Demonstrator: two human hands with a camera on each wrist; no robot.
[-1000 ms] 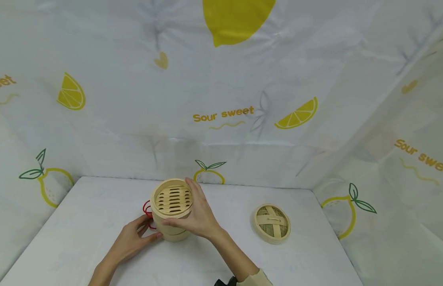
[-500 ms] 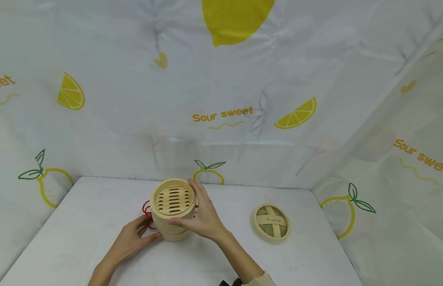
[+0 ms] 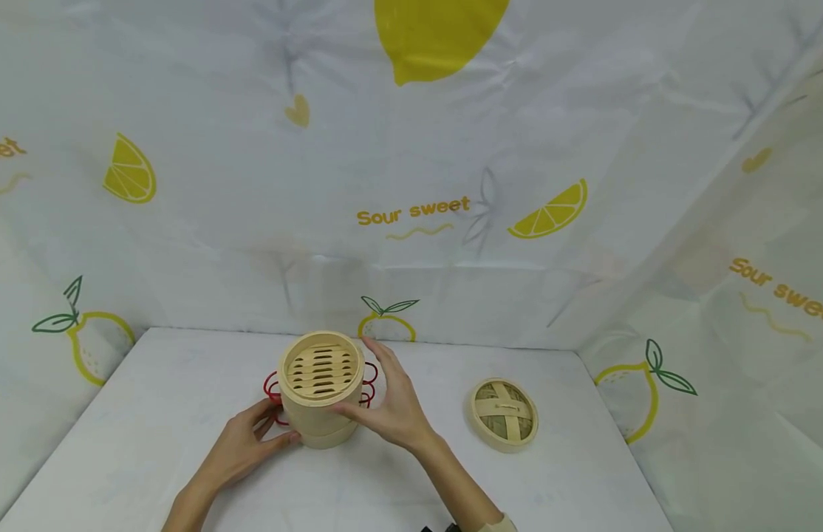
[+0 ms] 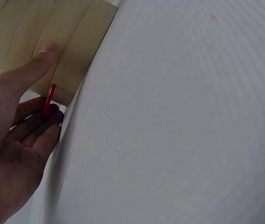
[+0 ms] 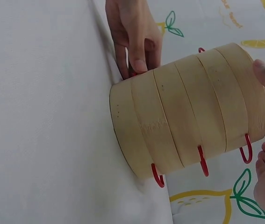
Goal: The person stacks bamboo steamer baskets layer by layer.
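A stack of round bamboo steamer baskets [image 3: 321, 414] stands upright on the white table, slatted top facing up. Red loop handles [image 5: 202, 161] stick out along its sides. My left hand [image 3: 241, 447] holds the stack low on its left side. In the left wrist view its thumb lies against a lower tier, and its curled fingers [image 4: 48, 137] are by a red loop [image 4: 49, 100]. My right hand [image 3: 398, 406] is spread at the right of the top tier, thumb tip overlapping the rim and the other fingers off the wall.
A round woven bamboo lid [image 3: 503, 415] lies on the table [image 3: 584, 488] to the right of the stack. Behind and beside the table hang white sheets [image 3: 252, 185] printed with lemons and words.
My right hand has loosened and drawn back to the right from the top tier, uncovering the red loops there. My left hand and the stack stay nearly in place.
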